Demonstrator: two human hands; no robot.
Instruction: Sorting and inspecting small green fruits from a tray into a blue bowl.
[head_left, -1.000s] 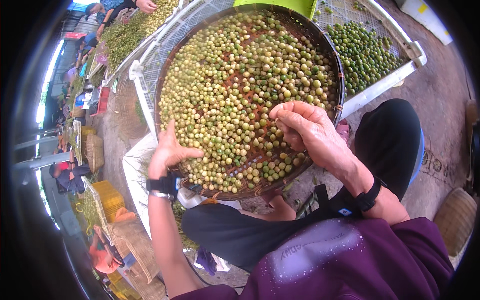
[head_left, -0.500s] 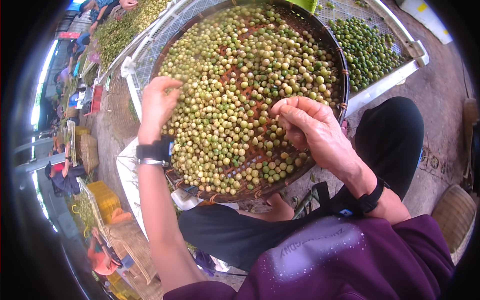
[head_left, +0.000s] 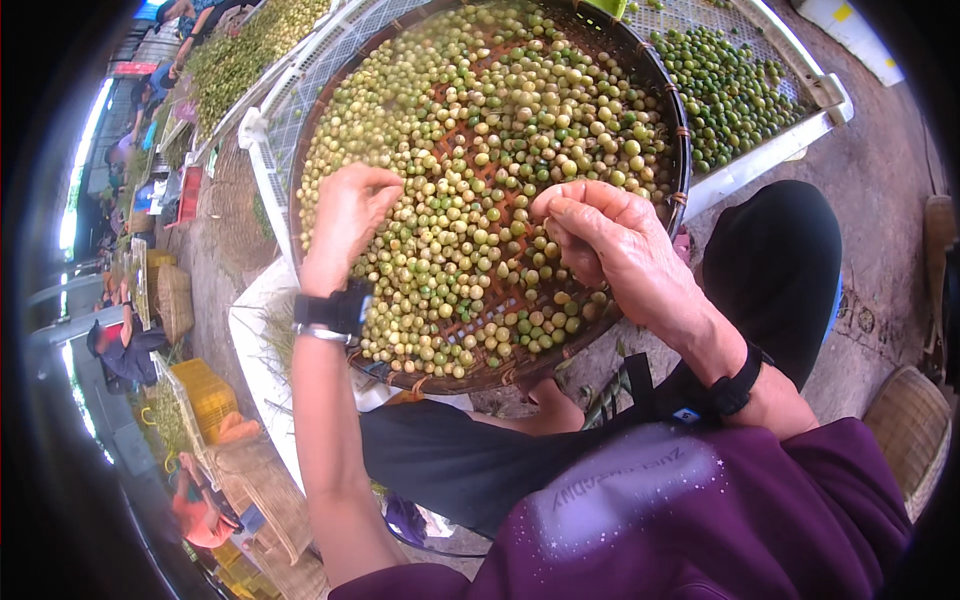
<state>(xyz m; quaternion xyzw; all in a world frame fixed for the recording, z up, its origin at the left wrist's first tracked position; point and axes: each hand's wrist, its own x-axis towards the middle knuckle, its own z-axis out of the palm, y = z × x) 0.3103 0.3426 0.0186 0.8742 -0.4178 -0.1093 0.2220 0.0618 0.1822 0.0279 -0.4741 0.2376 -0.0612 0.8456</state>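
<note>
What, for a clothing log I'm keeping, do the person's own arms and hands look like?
The left hand and right hand are ungloved, and the forearms are bare below purple sleeves. On the left is a boxy black wrist device with a silvery band beside it, toward the elbow; on the right, a black wristband.

The basket (head_left: 684,140) and green tray (head_left: 608,6) run off the top. Whether the right hand (head_left: 618,245) pinches anything is hidden; the left hand (head_left: 347,215) covers some fruit (head_left: 440,250). Far-left people (head_left: 122,335) are blurred and tiny.
</note>
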